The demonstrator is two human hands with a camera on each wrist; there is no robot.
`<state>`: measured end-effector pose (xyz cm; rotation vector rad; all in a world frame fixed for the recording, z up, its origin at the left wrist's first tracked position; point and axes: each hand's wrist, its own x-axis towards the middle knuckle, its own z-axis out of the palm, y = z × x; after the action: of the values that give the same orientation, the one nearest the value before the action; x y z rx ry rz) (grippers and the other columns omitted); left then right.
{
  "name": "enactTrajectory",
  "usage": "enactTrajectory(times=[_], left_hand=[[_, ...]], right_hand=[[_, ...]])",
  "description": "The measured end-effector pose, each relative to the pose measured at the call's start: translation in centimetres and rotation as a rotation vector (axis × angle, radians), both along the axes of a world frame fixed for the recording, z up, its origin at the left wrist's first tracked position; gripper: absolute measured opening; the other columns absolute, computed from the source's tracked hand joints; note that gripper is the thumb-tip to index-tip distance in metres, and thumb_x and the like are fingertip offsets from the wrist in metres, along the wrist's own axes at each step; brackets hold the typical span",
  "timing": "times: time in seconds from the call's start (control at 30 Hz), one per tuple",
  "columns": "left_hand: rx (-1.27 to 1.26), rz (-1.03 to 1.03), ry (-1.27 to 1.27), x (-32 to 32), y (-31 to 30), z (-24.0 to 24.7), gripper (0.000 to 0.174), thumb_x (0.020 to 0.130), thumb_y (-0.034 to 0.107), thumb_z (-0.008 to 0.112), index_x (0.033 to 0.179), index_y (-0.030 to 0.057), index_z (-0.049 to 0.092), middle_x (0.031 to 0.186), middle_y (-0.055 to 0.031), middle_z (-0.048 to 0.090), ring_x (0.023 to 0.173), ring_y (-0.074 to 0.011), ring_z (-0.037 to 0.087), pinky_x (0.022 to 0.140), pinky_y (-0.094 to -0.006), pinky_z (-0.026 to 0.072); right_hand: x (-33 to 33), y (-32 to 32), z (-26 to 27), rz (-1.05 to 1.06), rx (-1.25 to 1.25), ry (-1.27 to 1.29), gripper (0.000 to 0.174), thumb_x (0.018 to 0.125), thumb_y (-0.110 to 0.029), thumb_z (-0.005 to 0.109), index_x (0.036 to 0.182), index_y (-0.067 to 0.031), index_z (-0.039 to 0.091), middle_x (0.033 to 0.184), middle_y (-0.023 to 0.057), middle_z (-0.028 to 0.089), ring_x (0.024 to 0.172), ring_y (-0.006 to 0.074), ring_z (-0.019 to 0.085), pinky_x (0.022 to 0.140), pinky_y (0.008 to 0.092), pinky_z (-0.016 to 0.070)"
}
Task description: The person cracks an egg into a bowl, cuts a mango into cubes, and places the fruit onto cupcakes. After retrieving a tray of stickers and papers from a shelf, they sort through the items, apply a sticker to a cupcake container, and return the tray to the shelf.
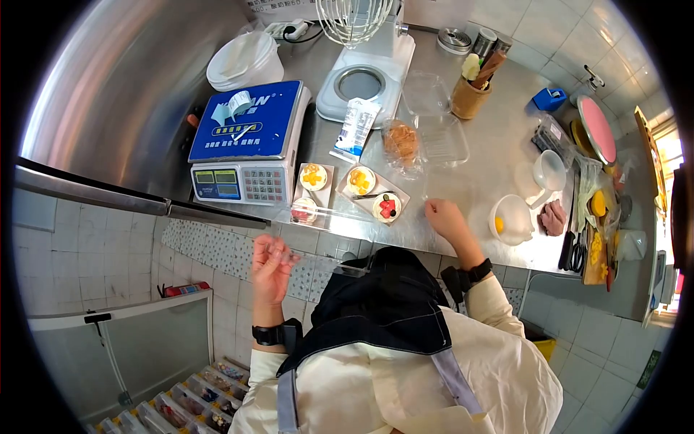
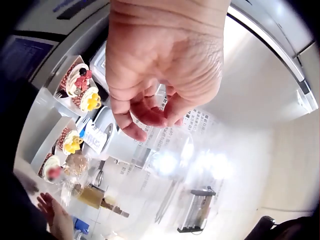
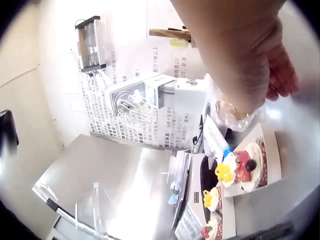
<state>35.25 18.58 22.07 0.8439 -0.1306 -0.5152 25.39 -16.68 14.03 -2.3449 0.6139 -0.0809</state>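
My left hand [image 1: 270, 269] is raised in front of the counter's edge. Its thumb and fingers pinch a clear plastic cover [image 1: 329, 264], its thin outline stretching towards the apron; much of it is hard to see through the glare. Just beyond stand two small white trays of cream-topped cupcakes. The left tray [image 1: 323, 190] has a cupcake with yellow fruit [image 1: 313, 176] and a red-topped one [image 1: 304, 210]. On the right tray are another yellow-fruit cupcake [image 1: 361, 180] and a berry cupcake [image 1: 387, 207]. My right hand [image 1: 446, 218] hangs loosely curled over the counter, right of that tray, holding nothing.
A blue-topped scale [image 1: 249, 119] stands at the left, a stand mixer [image 1: 365, 79] behind the trays. A wrapped brown pastry [image 1: 401, 142] and a clear open container [image 1: 442, 139] lie farther back. At the right are a bowl with yolk [image 1: 512, 220] and scissors [image 1: 577, 257].
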Motion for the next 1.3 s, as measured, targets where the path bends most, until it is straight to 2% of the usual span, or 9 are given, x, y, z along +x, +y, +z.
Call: enactTrajectory(times=[0.33, 0.53, 0.6, 0.73, 0.93, 1.03, 1.1, 1.2, 1.3], left_hand=[[0.046, -0.096, 0.040, -1.0, -2.0, -0.5, 0.020, 0.086, 0.002, 0.051, 0.104, 0.0096, 0.045, 0.081, 0.0007, 0.043, 0.067, -0.0080, 0.044, 0.077, -0.0332, 0.0492], [0.062, -0.095, 0.058, -1.2, -2.1, -0.8, 0.020, 0.086, 0.002, 0.049, 0.104, 0.0093, 0.044, 0.080, 0.0003, 0.043, 0.067, -0.0079, 0.045, 0.076, -0.0324, 0.0494], [0.071, -0.092, 0.061, -1.3, -1.9, -0.9, 0.020, 0.086, 0.002, 0.049, 0.105, 0.0092, 0.044, 0.081, 0.0003, 0.043, 0.068, -0.0080, 0.046, 0.076, -0.0321, 0.0491], [0.084, -0.103, 0.048, -1.4, -1.8, -0.7, 0.021, 0.087, 0.002, 0.049, 0.105, 0.0098, 0.044, 0.082, 0.0004, 0.043, 0.070, -0.0082, 0.045, 0.076, -0.0315, 0.0480], [0.090, -0.075, 0.049, -1.6, -1.6, -0.9, 0.026, 0.086, 0.002, 0.048, 0.109, 0.0127, 0.044, 0.082, 0.0006, 0.041, 0.068, -0.0084, 0.042, 0.075, -0.0315, 0.0446], [0.105, -0.077, 0.051, -1.6, -2.0, -0.7, 0.025, 0.087, 0.002, 0.047, 0.109, 0.0125, 0.044, 0.083, 0.0008, 0.041, 0.068, -0.0085, 0.042, 0.075, -0.0305, 0.0436], [0.109, -0.080, 0.077, -1.6, -2.4, -0.5, 0.024, 0.087, 0.003, 0.047, 0.108, 0.0123, 0.044, 0.083, 0.0009, 0.041, 0.067, -0.0084, 0.042, 0.075, -0.0302, 0.0430], [0.118, -0.089, 0.061, -1.2, -2.9, -0.6, 0.023, 0.087, 0.004, 0.047, 0.108, 0.0122, 0.044, 0.081, 0.0012, 0.042, 0.067, -0.0082, 0.042, 0.076, -0.0307, 0.0423], [0.114, -0.062, 0.066, -1.1, -3.8, -0.1, 0.022, 0.087, 0.005, 0.048, 0.108, 0.0121, 0.044, 0.080, 0.0018, 0.041, 0.066, -0.0080, 0.042, 0.077, -0.0317, 0.0418]], right_hand=[[2.7, 4.5, -1.6, -0.226, 0.230, -0.045, 0.025, 0.085, -0.023, 0.049, 0.082, -0.0014, 0.061, 0.071, 0.0218, 0.059, 0.068, 0.0401, 0.058, 0.064, 0.0462, 0.0467], [2.2, 4.8, -1.6, -0.188, -0.096, -0.099, 0.026, 0.085, -0.024, 0.051, 0.100, -0.0059, 0.062, 0.073, 0.0199, 0.062, 0.070, 0.0364, 0.060, 0.064, 0.0451, 0.0478], [2.2, 4.7, -2.8, -0.072, -0.361, -0.188, 0.037, 0.084, -0.024, 0.052, 0.116, -0.0053, 0.054, 0.080, 0.0168, 0.063, 0.077, 0.0331, 0.060, 0.068, 0.0427, 0.0480], [0.8, 4.0, -2.7, -0.063, -0.443, -0.152, 0.045, 0.084, -0.023, 0.052, 0.123, -0.0023, 0.046, 0.085, 0.0155, 0.062, 0.083, 0.0311, 0.058, 0.072, 0.0414, 0.0471], [-1.9, 2.3, -1.1, -0.256, -0.246, 0.133, 0.043, 0.086, -0.024, 0.048, 0.123, -0.0016, 0.045, 0.076, 0.0161, 0.063, 0.071, 0.0340, 0.061, 0.065, 0.0445, 0.0478], [-1.2, 1.6, -2.2, -0.193, -0.133, 0.039, 0.037, 0.088, -0.026, 0.045, 0.118, -0.0044, 0.052, 0.071, 0.0157, 0.063, 0.066, 0.0340, 0.062, 0.062, 0.0426, 0.0487], [1.0, 1.9, -2.8, -0.190, 0.256, -0.152, 0.032, 0.089, -0.026, 0.045, 0.112, -0.0068, 0.057, 0.071, 0.0148, 0.064, 0.065, 0.0284, 0.064, 0.061, 0.0374, 0.0498], [3.2, 2.8, -1.4, -0.177, 0.444, -0.155, 0.028, 0.089, -0.023, 0.048, 0.105, -0.0046, 0.061, 0.073, 0.0144, 0.065, 0.065, 0.0233, 0.065, 0.061, 0.0332, 0.0499], [3.9, 3.0, -2.5, -0.119, 0.374, -0.216, 0.023, 0.087, -0.018, 0.052, 0.103, -0.0036, 0.062, 0.073, 0.0143, 0.065, 0.064, 0.0190, 0.065, 0.063, 0.0320, 0.0497]])
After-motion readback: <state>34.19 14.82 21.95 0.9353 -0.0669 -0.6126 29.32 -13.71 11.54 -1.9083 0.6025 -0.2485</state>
